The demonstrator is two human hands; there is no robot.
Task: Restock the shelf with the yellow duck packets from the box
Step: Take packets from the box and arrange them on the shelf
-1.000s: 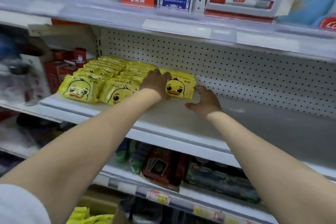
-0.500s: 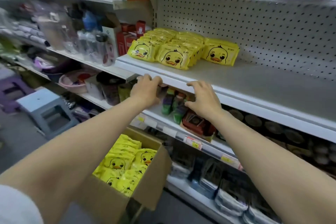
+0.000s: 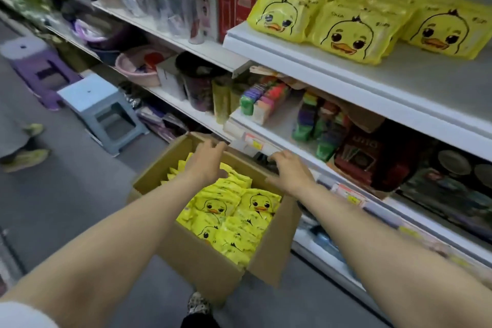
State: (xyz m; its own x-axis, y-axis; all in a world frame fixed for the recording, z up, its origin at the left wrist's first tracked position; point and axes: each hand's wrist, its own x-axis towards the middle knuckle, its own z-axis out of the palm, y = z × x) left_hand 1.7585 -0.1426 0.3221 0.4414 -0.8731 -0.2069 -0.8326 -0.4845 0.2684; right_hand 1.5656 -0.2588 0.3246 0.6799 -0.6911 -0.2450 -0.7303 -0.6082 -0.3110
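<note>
Both hands are empty, fingers loosely spread and holding nothing. Left hand [image 3: 206, 161] hangs palm down over the far half of the cardboard box [image 3: 205, 261], its fingertips reaching toward the box's far rim at about 12 o'clock; the bare forearm runs back to 7 o'clock, where a white sleeve [image 3: 24, 314] shows at the frame corner. Right hand [image 3: 291, 173] is also palm down, just at 3 o'clock of the left one, over the box's right-hand edge and close to the price-label strip [image 3: 255, 144] of the lower shelf; whether it touches either is unclear. Its forearm stretches back to 5 o'clock.

Yellow duck packets in the box [image 3: 231, 221] lie directly under and toward 6 o'clock of both hands, filling the box; the left hand covers some of them. More yellow duck packets on the shelf [image 3: 348, 32] sit in rows at 1 o'clock, well apart from the hands, on the white shelf [image 3: 399, 82].

Shelf goods at 10 o'clock, bottles and red cartons, are motion-blurred. Two plastic stools [image 3: 103, 112] stand on the floor at 9 o'clock. At 6 o'clock a patterned shoe [image 3: 198, 306] is partly hidden by the box.
</note>
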